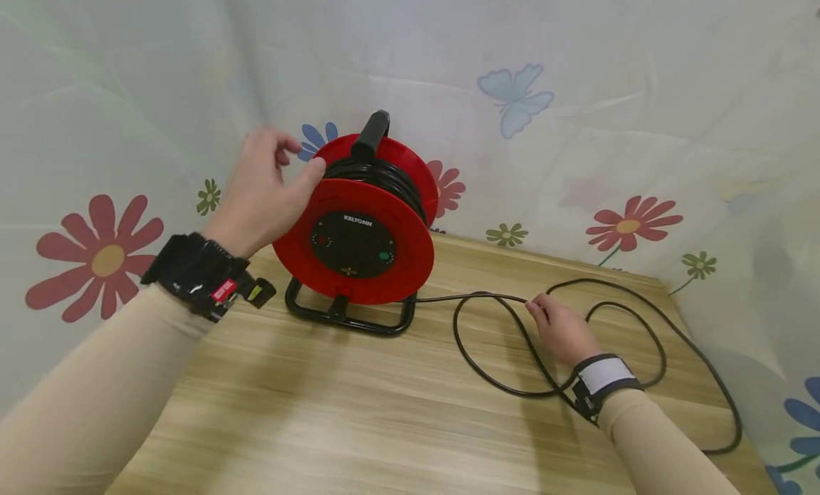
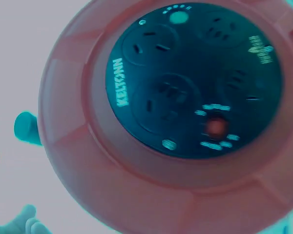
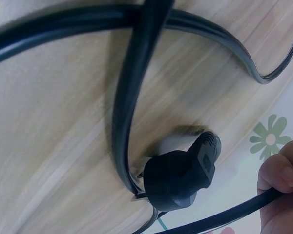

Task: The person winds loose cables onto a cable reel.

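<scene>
A red cable reel (image 1: pixel 295 253) stands on a black tube frame (image 1: pixel 349 324), with black cord wound between its discs and a black handle (image 1: pixel 371 135) on top. My left hand (image 1: pixel 265 181) is beside its upper left rim, fingers loosely bent and holding nothing. In the left wrist view, fingertips (image 2: pixel 24 222) show off the rim, and the dark socket panel (image 2: pixel 185 63) faces the camera. To the right, my right hand (image 1: pixel 564 331) pinches the black cord (image 1: pixel 448 297) running from the reel. In the right wrist view, a black plug (image 3: pixel 173 180) lies near that hand.
Loose loops of cord (image 1: pixel 705 363) spread over the wooden table (image 1: pixel 359 409) around and beyond my right hand. A pale curtain (image 1: pixel 416 53) printed with flowers and a butterfly hangs behind the reel and along both sides.
</scene>
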`<state>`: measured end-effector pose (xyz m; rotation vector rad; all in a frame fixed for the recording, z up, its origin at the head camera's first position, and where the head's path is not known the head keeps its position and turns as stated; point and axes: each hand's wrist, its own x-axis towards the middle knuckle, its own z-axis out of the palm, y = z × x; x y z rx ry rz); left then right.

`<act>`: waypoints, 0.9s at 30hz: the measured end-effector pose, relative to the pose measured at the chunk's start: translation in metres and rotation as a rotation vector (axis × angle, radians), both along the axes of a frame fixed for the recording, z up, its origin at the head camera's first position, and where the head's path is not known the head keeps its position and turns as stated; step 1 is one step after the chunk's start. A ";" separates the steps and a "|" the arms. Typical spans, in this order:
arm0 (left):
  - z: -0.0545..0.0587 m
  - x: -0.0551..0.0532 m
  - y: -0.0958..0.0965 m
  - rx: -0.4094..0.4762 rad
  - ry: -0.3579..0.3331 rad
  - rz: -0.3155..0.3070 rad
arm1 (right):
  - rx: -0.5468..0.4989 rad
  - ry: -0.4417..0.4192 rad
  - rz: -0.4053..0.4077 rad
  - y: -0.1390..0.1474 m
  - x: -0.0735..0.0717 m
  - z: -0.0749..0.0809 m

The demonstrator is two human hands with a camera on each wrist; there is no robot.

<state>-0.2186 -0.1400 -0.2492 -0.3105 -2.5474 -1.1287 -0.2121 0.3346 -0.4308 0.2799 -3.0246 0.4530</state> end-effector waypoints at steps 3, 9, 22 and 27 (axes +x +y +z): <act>-0.023 0.016 -0.016 0.018 -0.047 -0.008 | 0.000 0.000 0.002 0.000 0.001 -0.004; -0.086 0.027 -0.018 -0.078 -0.241 -0.107 | -0.004 0.022 0.002 0.000 0.001 -0.008; -0.178 0.010 0.013 -0.099 -0.474 -0.212 | -0.006 0.050 -0.011 -0.001 0.002 -0.010; -0.194 0.008 0.021 0.079 -0.578 -0.277 | -0.003 0.051 -0.009 0.003 0.004 -0.012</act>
